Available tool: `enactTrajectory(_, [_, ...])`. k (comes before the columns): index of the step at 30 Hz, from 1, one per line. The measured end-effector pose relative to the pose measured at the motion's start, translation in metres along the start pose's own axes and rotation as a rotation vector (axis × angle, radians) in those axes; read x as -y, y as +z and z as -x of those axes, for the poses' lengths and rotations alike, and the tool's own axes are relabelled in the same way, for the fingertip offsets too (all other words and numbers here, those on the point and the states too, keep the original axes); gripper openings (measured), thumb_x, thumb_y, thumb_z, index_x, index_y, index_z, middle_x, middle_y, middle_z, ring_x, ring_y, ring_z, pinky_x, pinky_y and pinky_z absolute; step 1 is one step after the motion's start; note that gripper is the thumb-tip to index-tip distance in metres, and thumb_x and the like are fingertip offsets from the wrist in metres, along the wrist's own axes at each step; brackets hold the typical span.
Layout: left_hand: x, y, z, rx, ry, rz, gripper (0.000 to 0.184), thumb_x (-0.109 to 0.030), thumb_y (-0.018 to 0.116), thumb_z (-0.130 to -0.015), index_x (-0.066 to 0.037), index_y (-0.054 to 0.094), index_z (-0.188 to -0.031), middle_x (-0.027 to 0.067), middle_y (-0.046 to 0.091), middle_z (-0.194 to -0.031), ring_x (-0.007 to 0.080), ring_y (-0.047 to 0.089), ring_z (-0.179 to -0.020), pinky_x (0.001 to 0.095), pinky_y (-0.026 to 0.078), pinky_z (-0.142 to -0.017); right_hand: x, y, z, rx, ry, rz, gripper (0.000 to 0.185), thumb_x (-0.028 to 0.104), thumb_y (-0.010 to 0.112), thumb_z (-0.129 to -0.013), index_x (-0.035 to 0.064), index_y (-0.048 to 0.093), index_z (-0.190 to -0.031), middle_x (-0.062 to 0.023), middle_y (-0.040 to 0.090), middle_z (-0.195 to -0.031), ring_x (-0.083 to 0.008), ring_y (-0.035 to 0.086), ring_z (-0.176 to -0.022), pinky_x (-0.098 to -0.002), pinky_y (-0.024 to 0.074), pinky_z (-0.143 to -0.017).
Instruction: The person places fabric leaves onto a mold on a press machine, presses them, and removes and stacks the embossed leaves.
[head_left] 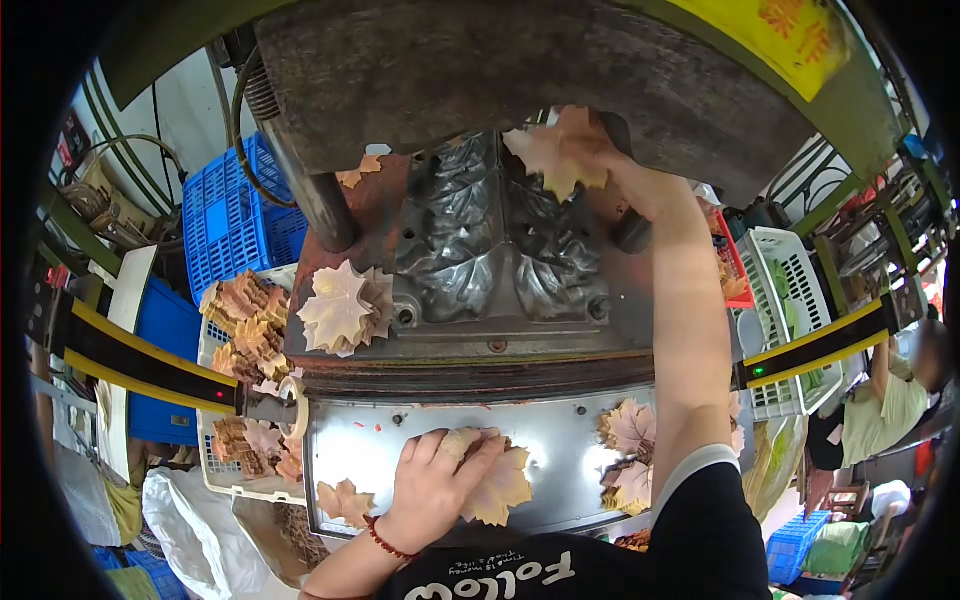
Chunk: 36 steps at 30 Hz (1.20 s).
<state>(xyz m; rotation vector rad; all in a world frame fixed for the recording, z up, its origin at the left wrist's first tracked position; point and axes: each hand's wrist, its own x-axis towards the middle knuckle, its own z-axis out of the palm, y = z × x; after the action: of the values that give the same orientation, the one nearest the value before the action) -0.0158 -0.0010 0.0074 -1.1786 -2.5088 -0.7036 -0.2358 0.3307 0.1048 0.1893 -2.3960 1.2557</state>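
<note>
My left hand [437, 487], with a beaded bracelet at the wrist and a wrap on one finger, is closed on a pale yellow-pink artificial maple leaf [499, 489] over the shiny metal tray [375, 420]. My right hand [628, 172] reaches under the upper press plate and grips another maple leaf [566, 152] above the far right of the dark metal leaf mold [460, 255]. The leaf and the plate partly hide its fingers. Stacked pale leaves [342, 308] lie left of the mold. More leaves [630, 430] rest on the tray's right side, and a small leaf [345, 503] on its left.
The heavy upper plate [480, 80] hangs above my right arm, with a steel guide post [325, 205] at left. Yellow-black sensor bars [145, 360] flank the press. Baskets stand around: blue [215, 225], white [775, 390] and red [735, 255]. A person [880, 415] is at far right.
</note>
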Motion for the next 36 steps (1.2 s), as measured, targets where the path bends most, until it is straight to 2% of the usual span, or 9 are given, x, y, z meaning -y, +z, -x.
enactTrajectory(4, [-0.001,0.0,-0.002,0.035,0.022,0.051,0.032,-0.014,0.065,-0.073,-0.013,0.066,-0.105,0.0013,0.061,-0.108,0.0195,0.056,-0.09,0.0334,0.041,-0.076,0.027,0.029,0.021,0.15,-0.07,0.152,0.05,0.023,0.071,-0.077,0.0008,0.059,-0.12,-0.0148,0.063,-0.113,-0.0225,0.06,-0.106,-0.0339,0.0474,-0.089])
enactTrajectory(10, [-0.004,-0.009,-0.008,-0.077,-0.119,0.219,0.037,-0.013,0.077,-0.073,-0.011,0.065,-0.108,0.0017,0.065,-0.087,0.0201,0.058,-0.077,0.0337,0.041,-0.073,0.028,0.048,0.049,-0.328,-0.197,0.677,0.047,0.013,0.074,-0.075,-0.0003,0.06,-0.118,-0.0143,0.059,-0.119,-0.0223,0.059,-0.103,-0.0355,0.0467,-0.09])
enactTrajectory(13, [0.001,-0.022,-0.015,-0.177,-0.178,0.352,0.051,-0.011,0.08,-0.074,-0.007,0.059,-0.12,0.003,0.065,-0.079,0.0185,0.06,-0.073,0.0328,0.043,-0.074,0.078,0.023,0.096,-0.239,-0.199,0.215,0.044,0.013,0.074,-0.075,0.0019,0.062,-0.116,-0.0101,0.062,-0.112,-0.02,0.059,-0.098,-0.0332,0.0468,-0.089])
enactTrajectory(18, [0.002,-0.029,-0.033,-0.278,-0.22,0.548,0.061,-0.002,0.077,-0.077,-0.001,0.047,-0.13,0.0065,0.063,-0.093,0.0131,0.06,-0.084,0.0259,0.048,-0.078,0.128,0.017,0.181,0.5,-0.178,-0.125,0.047,0.03,0.082,-0.071,0.0107,0.064,-0.11,-0.0016,0.065,-0.099,-0.0181,0.058,-0.099,-0.0355,0.0353,-0.095])
enactTrajectory(21, [-0.007,-0.028,-0.059,-0.37,-0.296,0.733,0.051,0.002,0.074,-0.077,-0.003,0.054,-0.124,0.007,0.062,-0.097,0.0144,0.061,-0.081,0.0271,0.05,-0.075,0.109,0.028,0.181,0.375,-0.302,0.013,0.024,0.03,0.072,-0.081,0.0104,0.065,-0.092,-0.0067,0.064,-0.081,-0.0244,0.059,-0.081,-0.0377,0.0397,-0.083])
enactTrajectory(23, [0.004,-0.031,-0.064,-0.413,-0.276,0.597,0.046,0.002,0.074,-0.078,-0.004,0.057,-0.12,0.007,0.062,-0.095,0.0146,0.061,-0.08,0.0265,0.05,-0.075,0.1,0.026,0.156,0.097,-0.288,0.126,0.018,0.027,0.07,-0.081,0.0095,0.066,-0.082,-0.0069,0.063,-0.071,-0.0254,0.06,-0.071,-0.0383,0.0428,-0.075])
enactTrajectory(26, [0.034,-0.043,-0.066,-0.478,-0.335,0.389,0.026,0.001,0.072,-0.078,-0.004,0.066,-0.103,0.0074,0.063,-0.096,0.0165,0.06,-0.079,0.0271,0.049,-0.073,0.068,0.024,0.117,0.096,0.088,-0.096,0.026,0.024,0.074,-0.076,0.0052,0.067,-0.093,-0.0078,0.065,-0.087,-0.0253,0.058,-0.093,-0.0389,0.0388,-0.09])
enactTrajectory(29, [0.075,-0.058,-0.069,-0.497,-0.365,0.088,0.021,-0.007,0.07,-0.081,-0.004,0.067,-0.101,0.0083,0.063,-0.097,0.0225,0.059,-0.087,0.0317,0.047,-0.078,0.055,0.034,0.103,0.012,-0.116,0.406,0.033,0.022,0.075,-0.073,0.0061,0.067,-0.101,-0.0088,0.064,-0.099,-0.0286,0.055,-0.103,-0.0414,0.0379,-0.093])
enactTrajectory(36, [0.109,-0.063,-0.063,-0.375,-0.421,-0.205,0.013,-0.015,0.069,-0.078,-0.007,0.073,-0.088,0.0071,0.062,-0.09,0.0294,0.055,-0.087,0.0392,0.044,-0.079,0.062,0.027,0.112,-0.1,-0.183,0.349,0.035,0.021,0.076,-0.072,0.0111,0.065,-0.104,-0.0081,0.06,-0.109,-0.0305,0.051,-0.109,-0.0427,0.0353,-0.094])
